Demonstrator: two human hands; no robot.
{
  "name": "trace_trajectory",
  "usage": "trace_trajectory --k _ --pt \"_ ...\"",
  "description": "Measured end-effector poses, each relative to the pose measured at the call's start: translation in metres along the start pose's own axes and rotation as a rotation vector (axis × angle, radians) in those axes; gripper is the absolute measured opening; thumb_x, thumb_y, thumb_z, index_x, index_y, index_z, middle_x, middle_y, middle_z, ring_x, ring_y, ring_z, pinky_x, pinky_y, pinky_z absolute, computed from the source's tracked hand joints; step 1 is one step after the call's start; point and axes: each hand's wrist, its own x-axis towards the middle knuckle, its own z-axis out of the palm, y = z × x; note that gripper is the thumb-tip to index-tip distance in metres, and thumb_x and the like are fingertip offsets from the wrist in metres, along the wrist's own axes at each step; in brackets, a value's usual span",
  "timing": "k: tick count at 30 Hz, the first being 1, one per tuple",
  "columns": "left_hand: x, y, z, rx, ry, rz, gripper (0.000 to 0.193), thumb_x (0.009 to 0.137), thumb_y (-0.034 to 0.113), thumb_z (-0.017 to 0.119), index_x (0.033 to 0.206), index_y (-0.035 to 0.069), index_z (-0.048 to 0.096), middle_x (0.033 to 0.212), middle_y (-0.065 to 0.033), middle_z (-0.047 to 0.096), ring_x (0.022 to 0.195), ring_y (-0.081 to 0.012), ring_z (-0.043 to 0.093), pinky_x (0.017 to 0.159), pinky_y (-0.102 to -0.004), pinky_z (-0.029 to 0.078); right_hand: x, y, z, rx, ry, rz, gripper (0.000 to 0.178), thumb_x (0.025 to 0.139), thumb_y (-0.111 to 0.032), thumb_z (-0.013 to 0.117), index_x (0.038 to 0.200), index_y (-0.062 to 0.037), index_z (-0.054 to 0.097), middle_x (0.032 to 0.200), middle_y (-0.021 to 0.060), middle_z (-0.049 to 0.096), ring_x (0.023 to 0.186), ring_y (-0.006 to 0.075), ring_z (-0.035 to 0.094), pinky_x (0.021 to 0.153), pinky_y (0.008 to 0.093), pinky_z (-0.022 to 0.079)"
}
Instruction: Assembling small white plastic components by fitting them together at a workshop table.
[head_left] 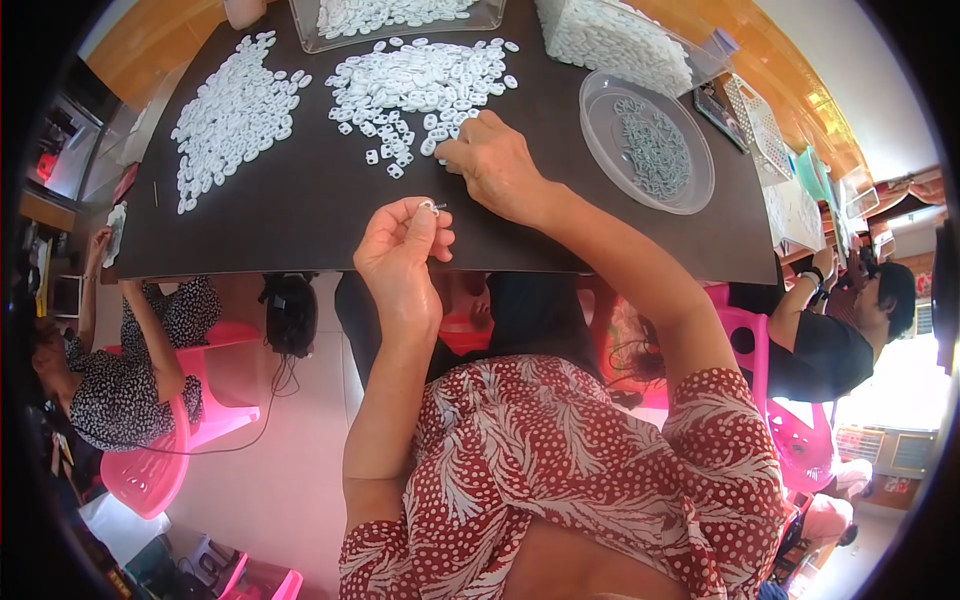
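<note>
My left hand (400, 255) is raised just in front of the table's near edge. Its thumb and fingers pinch a small white plastic piece (428, 206), with a dark screw (440, 207) sticking out to the right. My right hand (497, 168) reaches down at the near right edge of the middle heap of white plastic pieces (425, 75). Its fingers are bent and apart, one tip beside a loose white piece (429, 147). Beneath the palm the view is blocked. To the right, a round clear plastic tray (598, 140) holds a heap of small grey screws (655, 150).
Another heap of white pieces (235, 115) spreads on the dark table (290, 225) at left. Clear bins of white pieces (620, 45) stand at the back. A white basket (757, 130) is far right. People sit on pink chairs at left (175, 465) and right.
</note>
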Motion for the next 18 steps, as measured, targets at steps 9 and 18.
trace_trajectory --k 9,18 --pt "0.002 0.000 -0.009 -0.026 0.000 -0.010 0.010 0.087 0.007 0.060 0.090 -0.003 0.059 0.076 -0.0101 0.064 0.058 -0.0121 0.057 0.052 -0.0234 0.044 -0.016 -0.011 -0.012 0.136 -0.002 0.014 0.014 0.070 -0.003 0.067 0.084 -0.0082 0.066 0.073 0.0078 0.053 0.075 0.0255 0.051 0.063 0.0358 0.043" --pt "-0.002 0.003 -0.003 -0.055 -0.018 -0.013 0.009 0.087 0.004 0.058 0.093 -0.004 0.060 0.077 -0.0097 0.063 0.060 -0.0110 0.056 0.052 -0.0216 0.044 -0.028 -0.013 -0.024 0.813 -0.071 0.629 0.019 0.076 -0.001 0.066 0.094 -0.0027 0.064 0.079 0.0015 0.061 0.072 0.0093 0.056 0.062 0.0238 0.044"
